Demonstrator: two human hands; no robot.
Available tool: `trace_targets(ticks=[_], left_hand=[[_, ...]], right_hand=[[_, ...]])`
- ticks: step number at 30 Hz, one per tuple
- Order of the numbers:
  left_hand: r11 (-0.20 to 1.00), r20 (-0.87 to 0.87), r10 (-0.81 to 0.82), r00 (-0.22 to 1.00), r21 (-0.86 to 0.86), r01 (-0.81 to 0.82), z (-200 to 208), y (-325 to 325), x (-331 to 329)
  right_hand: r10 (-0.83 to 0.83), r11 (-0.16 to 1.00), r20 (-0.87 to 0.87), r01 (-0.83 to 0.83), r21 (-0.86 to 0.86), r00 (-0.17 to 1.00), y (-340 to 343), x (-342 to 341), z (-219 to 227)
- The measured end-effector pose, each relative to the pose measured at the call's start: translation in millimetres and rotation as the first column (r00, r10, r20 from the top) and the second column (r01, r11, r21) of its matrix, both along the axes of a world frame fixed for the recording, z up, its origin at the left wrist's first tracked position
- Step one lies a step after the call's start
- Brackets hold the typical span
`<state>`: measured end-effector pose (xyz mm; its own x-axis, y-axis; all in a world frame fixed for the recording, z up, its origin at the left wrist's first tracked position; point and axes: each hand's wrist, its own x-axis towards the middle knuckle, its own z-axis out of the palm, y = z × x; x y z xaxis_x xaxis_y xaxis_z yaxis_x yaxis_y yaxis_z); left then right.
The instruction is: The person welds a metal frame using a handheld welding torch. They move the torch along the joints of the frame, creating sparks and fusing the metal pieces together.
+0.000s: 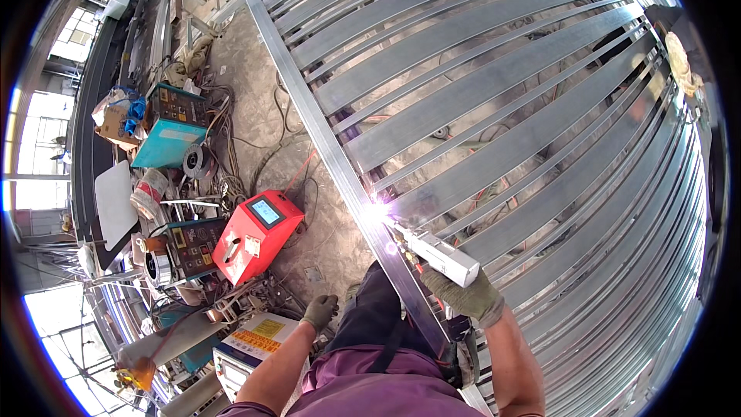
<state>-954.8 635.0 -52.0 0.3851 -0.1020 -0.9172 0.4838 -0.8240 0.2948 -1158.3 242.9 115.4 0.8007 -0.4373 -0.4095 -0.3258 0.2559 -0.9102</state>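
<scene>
My right hand (468, 299), in a greenish work glove, is closed around a white handheld welding gun (444, 256). The gun's tip points up and left at a long metal edge bar (310, 104). A bright white-purple glow with sparks (377, 213) hides the spot where the tip meets the bar and the end of a slat. Flat grey metal slats (463, 93) of a large panel run off to the right from that bar. My left hand (320, 313), also gloved, hangs beside my leg with its fingers curled in. Nothing shows in it.
On the left stand a red machine with a small screen (258, 235), a teal welding machine (171, 127) and a dark box-shaped machine (193, 247). Cables (224, 120) lie around them and under the panel. A white cabinet with a yellow label (251, 340) is near my left forearm.
</scene>
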Motion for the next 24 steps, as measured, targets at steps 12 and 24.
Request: trace_targets(ticks=[12,24], left_hand=[[0.998,-0.001,0.065,0.998,0.002,-0.065,1.5,3.7,0.5],[0.998,0.012,0.051,0.999,0.020,-0.052,12.3,-9.7,-1.3]], right_hand=[[0.012,0.994,-0.022,-0.010,0.106,1.000,3.0,-6.6,-9.0],[0.032,0.999,-0.028,-0.031,0.044,0.999,2.8,-8.1,-4.1]])
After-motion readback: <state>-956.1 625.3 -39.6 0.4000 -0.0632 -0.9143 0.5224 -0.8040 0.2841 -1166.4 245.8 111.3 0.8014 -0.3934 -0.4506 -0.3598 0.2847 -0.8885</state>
